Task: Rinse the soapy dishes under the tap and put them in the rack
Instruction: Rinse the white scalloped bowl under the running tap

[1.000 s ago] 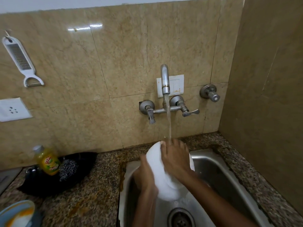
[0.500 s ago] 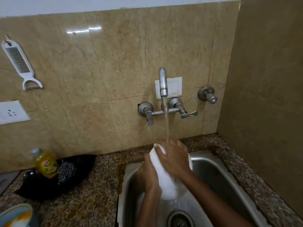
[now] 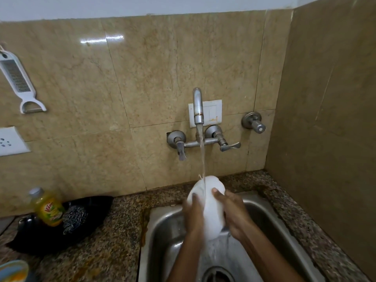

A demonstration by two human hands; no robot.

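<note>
Steel sink (image 3: 162,231) lies directly beneath both hands, set into the speckled granite tabletop (image 3: 105,241), which extends left of the left hand. Tiled wall (image 3: 162,68) stands beyond the hands. Wall tap (image 3: 197,106) is above and beyond the hands, running; the water stream (image 3: 202,157) lands on the upper end of the white dish (image 3: 209,208). Dish is held on edge over the sink, between the two hands, runoff falling from its lower end toward the drain (image 3: 216,274) below the wrists. Left hand (image 3: 193,216) grips the dish's left side, fingers curled onto it. Right hand (image 3: 232,212) grips the right side, thumb on the near face. Change from half a second ago: the right hand then lay spread across the top of the dish, under the stream; it is now lower on the right flank, so the dish's upper end is bare and takes the water directly. Left hand has come up and forward on its side. Well left of the left hand, on the tabletop: black dish (image 3: 61,233), holding a yellow soap bottle (image 3: 48,208) and a steel scrubber (image 3: 75,216) just beside it. Far left of the hands on the wall hangs a white grater (image 3: 17,82).
</note>
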